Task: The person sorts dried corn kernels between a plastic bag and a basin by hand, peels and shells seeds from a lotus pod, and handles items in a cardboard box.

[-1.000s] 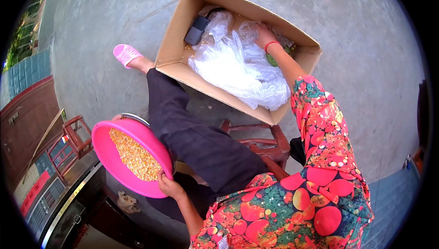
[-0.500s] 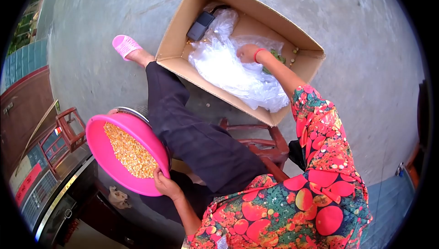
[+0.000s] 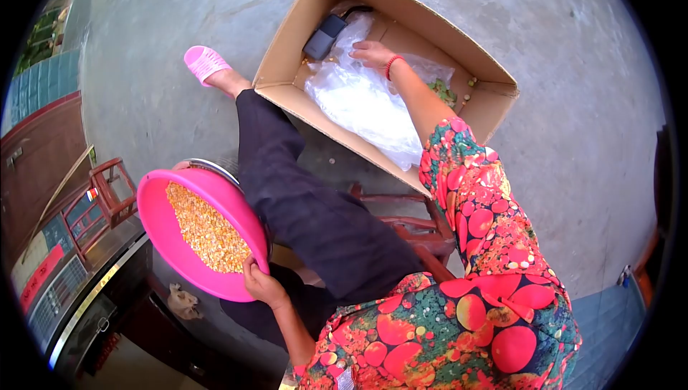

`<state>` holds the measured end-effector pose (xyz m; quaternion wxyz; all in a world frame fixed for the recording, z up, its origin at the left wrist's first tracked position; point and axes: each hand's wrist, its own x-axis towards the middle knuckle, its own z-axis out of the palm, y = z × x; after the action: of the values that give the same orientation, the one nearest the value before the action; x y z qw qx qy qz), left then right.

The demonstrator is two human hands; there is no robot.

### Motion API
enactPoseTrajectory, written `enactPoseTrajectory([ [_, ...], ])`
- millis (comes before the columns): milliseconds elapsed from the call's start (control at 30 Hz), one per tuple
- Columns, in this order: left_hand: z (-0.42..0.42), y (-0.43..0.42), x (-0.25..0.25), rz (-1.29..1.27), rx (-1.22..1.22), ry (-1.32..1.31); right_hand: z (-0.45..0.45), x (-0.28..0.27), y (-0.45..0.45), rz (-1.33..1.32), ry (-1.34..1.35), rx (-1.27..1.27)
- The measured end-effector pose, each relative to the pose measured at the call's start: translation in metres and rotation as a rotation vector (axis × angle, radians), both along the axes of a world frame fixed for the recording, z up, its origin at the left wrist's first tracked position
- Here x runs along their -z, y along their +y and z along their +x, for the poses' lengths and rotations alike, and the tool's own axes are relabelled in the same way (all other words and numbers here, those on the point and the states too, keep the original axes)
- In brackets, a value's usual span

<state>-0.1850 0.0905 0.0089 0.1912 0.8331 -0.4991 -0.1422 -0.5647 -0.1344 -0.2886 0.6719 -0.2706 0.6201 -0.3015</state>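
My left hand (image 3: 264, 282) grips the near rim of a pink basin (image 3: 161, 243), which is tilted and holds yellow corn kernels (image 3: 208, 232). Inside the cardboard box (image 3: 466, 46), my right hand (image 3: 374, 55), with a red bracelet at the wrist, is at the clear plastic bags (image 3: 358, 103). Its fingers are bent over the plastic near a dark device (image 3: 325, 37) with a black cord. I cannot make out whether they grip the plastic. Green pieces (image 3: 443, 93) and a few small pale bits lie at the box's right end.
A reddish wooden stool (image 3: 405, 225) stands under the near side of the box. Behind the basin is a metal-rimmed container (image 3: 215, 168). My foot in a pink slipper (image 3: 204, 63) rests on the concrete floor. At the left stand a wooden chair (image 3: 113, 193) and a dark cabinet (image 3: 93, 318).
My right hand has moved left across the plastic towards the dark device, and the plastic has shifted, showing more of the green pieces. My left hand stays on the basin.
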Motion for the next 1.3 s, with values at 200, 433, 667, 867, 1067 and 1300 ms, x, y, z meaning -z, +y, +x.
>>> enactPoseTrajectory([
  [200,0.004,-0.001,0.006,0.003,-0.004,-0.012,-0.054,-0.049,0.061,-0.158,-0.401,0.007],
  [433,-0.001,-0.003,0.005,0.011,0.031,-0.074,-0.097,-0.06,0.128,0.003,-0.34,0.047],
  [667,-0.002,-0.003,0.007,-0.038,0.047,-0.071,-0.082,-0.041,0.135,0.17,0.004,-0.017],
  [867,-0.001,-0.003,0.003,-0.012,0.043,-0.082,-0.025,-0.022,0.06,-0.21,0.756,0.324],
  [1067,-0.001,-0.001,0.002,-0.042,0.052,-0.072,-0.011,-0.026,0.07,-0.064,0.762,-0.173],
  [1300,0.003,-0.001,0.004,-0.051,0.065,-0.104,-0.06,-0.014,0.115,-0.079,0.643,-0.195],
])
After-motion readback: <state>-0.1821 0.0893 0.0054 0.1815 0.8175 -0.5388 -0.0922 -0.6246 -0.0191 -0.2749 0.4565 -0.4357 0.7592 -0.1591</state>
